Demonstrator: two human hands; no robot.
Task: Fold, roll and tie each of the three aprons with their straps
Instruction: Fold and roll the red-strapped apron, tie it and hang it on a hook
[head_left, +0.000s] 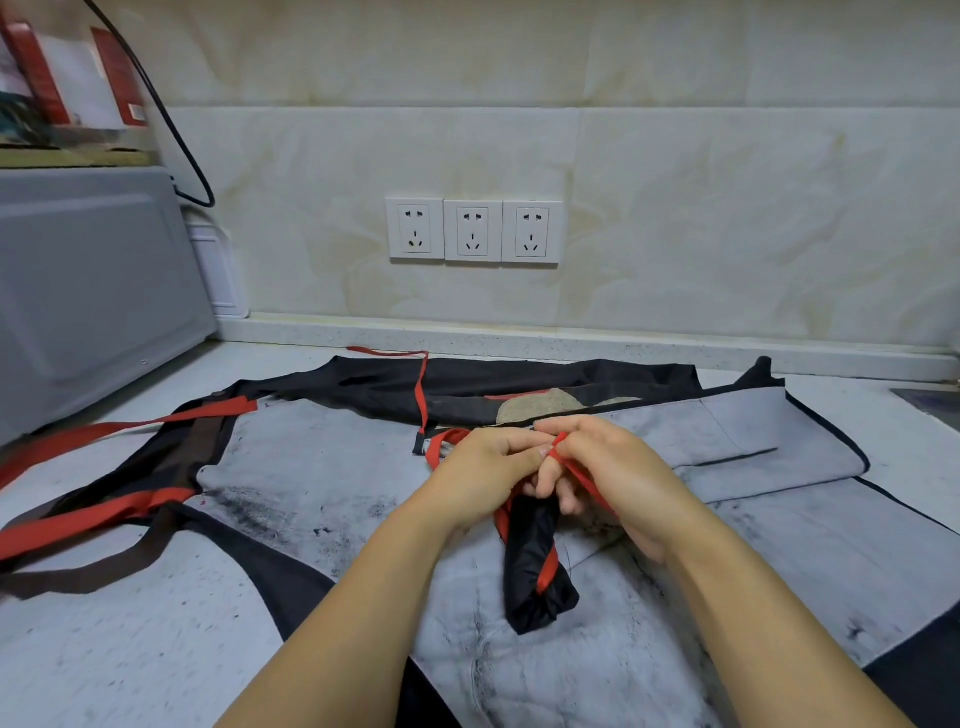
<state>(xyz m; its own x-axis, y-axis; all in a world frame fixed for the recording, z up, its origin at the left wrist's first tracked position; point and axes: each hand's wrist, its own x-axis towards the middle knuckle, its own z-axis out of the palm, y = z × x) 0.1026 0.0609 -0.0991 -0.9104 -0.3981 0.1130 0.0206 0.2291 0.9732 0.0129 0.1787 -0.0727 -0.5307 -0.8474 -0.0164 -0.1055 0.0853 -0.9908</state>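
A rolled black apron lies in the middle of the counter with a red strap wound round it. My left hand and my right hand meet just above the roll's far end, both pinching the red strap between their fingertips. The roll rests on a grey apron spread flat, smudged with dark marks and edged in black. Behind it lies a black apron with red straps, unfolded along the wall.
A grey appliance stands at the left, with a black cable hanging behind it. Three wall sockets sit on the tiled wall. Long red and brown straps trail off the counter's left side.
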